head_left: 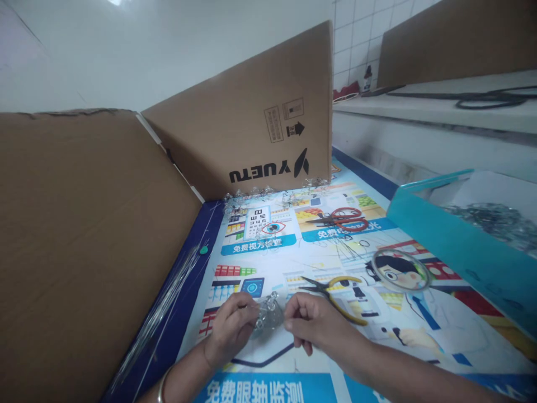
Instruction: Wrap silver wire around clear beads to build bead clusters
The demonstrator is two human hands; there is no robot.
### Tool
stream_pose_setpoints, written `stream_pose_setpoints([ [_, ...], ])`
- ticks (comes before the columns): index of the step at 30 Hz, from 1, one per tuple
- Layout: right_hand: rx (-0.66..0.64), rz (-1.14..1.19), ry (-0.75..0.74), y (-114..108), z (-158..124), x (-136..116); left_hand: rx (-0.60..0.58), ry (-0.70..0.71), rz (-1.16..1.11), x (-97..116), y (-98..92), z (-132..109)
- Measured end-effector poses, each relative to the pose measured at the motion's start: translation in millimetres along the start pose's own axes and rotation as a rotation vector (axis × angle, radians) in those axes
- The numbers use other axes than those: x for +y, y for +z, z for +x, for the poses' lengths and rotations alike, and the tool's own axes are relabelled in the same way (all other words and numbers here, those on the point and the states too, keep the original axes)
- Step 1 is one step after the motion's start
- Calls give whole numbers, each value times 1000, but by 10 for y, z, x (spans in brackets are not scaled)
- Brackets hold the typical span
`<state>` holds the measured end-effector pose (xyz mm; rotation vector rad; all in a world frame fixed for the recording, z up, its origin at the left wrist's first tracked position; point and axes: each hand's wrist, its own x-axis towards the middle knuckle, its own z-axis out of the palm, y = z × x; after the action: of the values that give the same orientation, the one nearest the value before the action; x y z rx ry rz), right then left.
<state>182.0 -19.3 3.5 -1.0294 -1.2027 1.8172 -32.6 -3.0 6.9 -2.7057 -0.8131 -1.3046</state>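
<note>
Between my two hands is a small piece of bent thin wire with clear, shiny loops or beads (pixel 269 314). My left hand (pixel 235 320) pinches its left side between thumb and fingers. At its right edge, my right hand (pixel 312 320) is closed in a pinch; whatever lies between those fingertips is too fine to make out. Pliers with yellow handles (pixel 335 294) lie just beyond my right hand, jaws pointing left. Farther back rest scissors with red handles (pixel 346 219). Loose thin wires (pixel 348 246) are scattered between the two tools.
Cardboard panels (pixel 251 129) stand behind and to the left. More shiny wire pieces (pixel 260 191) lie along the panel's foot. A bundle of straight wires (pixel 168 296) runs down the left edge. A ring (pixel 400 270) and a turquoise box (pixel 444 235) of wire pieces are on the right.
</note>
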Motion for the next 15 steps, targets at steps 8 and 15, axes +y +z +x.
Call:
stream_pose_setpoints([
  [8, 31, -73, 3, 29, 32, 36, -69, 19, 65, 19, -6, -27],
  [15, 42, -95, -5, 19, 15, 36, -66, 69, 111, 66, 0, 21],
])
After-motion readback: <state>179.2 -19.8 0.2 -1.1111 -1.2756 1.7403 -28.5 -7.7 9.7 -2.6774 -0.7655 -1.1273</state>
